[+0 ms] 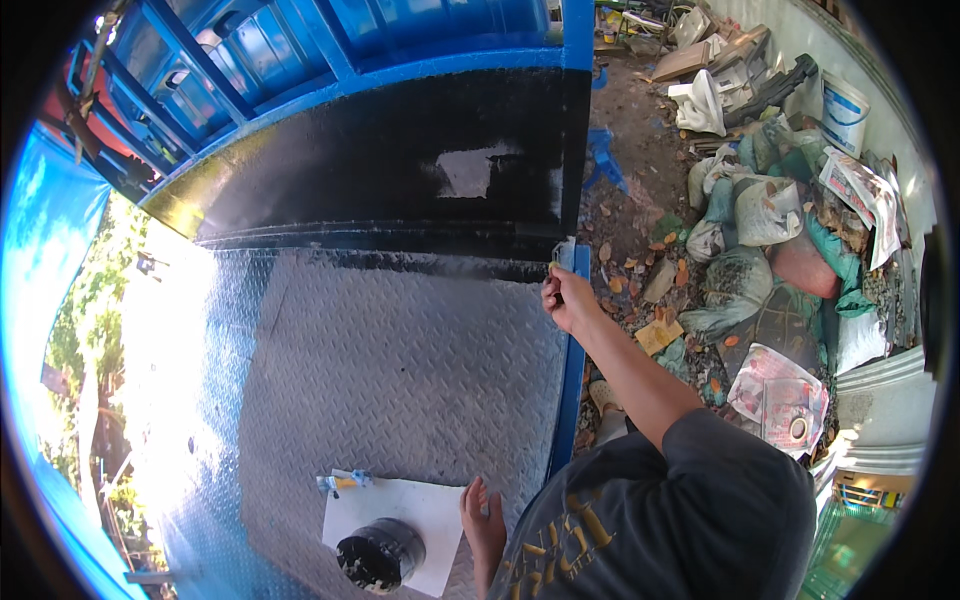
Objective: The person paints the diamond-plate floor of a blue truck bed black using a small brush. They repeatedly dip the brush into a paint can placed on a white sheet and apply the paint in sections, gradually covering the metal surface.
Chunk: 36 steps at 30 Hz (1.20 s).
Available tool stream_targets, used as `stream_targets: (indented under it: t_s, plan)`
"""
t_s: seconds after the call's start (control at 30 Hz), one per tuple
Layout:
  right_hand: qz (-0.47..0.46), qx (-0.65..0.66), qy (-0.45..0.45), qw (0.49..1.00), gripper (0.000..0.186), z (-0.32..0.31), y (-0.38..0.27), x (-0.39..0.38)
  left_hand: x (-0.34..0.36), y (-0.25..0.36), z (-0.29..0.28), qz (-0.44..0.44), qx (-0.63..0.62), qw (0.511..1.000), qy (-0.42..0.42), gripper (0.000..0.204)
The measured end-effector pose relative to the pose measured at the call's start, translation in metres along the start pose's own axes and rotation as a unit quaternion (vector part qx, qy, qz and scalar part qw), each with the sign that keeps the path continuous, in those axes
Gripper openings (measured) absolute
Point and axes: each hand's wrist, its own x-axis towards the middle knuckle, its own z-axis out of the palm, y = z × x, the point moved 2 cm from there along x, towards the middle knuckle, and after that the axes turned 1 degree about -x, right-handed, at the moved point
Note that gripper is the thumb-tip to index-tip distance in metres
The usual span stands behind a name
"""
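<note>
Below, a black can (402,546) on a white sheet (440,515), dark inside (contents unclear), your left hand (484,520) loosely spread nearby, your right hand (570,298) pinching a small tool (565,252) at the black panel (360,160)'s lower corner.

My left hand (484,520) is facing free tread plate (400,370) ahead (a black pot (382,552) is blocking its left).

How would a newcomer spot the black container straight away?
Start at the gray, diamond-patterned metal surface. On it, beside the open left hand, lies a white sheet. The black container stands on that sheet, a squat cylinder, unlike the small blue-and-yellow item at the sheet's far corner.
</note>
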Motion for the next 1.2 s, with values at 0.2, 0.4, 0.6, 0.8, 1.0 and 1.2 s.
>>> stream_targets:
  t_s: [0.2, 0.4, 0.6, 0.8, 1.0, 1.2]
  plan:
    - [-0.025, -0.017, -0.013, 0.999, 0.025, 0.039, -0.016, -0.039, 0.001, 0.0, -0.001, -0.008, -0.003, 1.0, 0.005, 0.047]
    - [-0.025, -0.02, -0.038, 0.999, 0.02, 0.057, -0.021, -0.06, -0.003, -0.002, 0.001, -0.018, -0.012, 1.0, 0.006, 0.048]
    - [-0.043, -0.006, -0.035, 0.998, 0.019, 0.034, -0.021, -0.035, 0.004, -0.002, 0.006, 0.007, -0.016, 1.0, -0.007, 0.047]
    - [-0.046, -0.079, -0.039, 0.995, 0.018, 0.042, -0.014, -0.081, -0.001, -0.01, 0.003, -0.003, -0.026, 1.0, -0.004, 0.048]
    - [-0.075, -0.436, -0.066, 0.895, 0.021, 0.02, -0.023, -0.108, 0.008, -0.011, 0.008, 0.042, -0.031, 0.999, 0.01, 0.048]
    - [-0.127, -0.731, -0.082, 0.665, 0.027, 0.046, -0.105, -0.123, 0.006, -0.025, 0.021, 0.016, -0.023, 0.999, 0.033, 0.049]
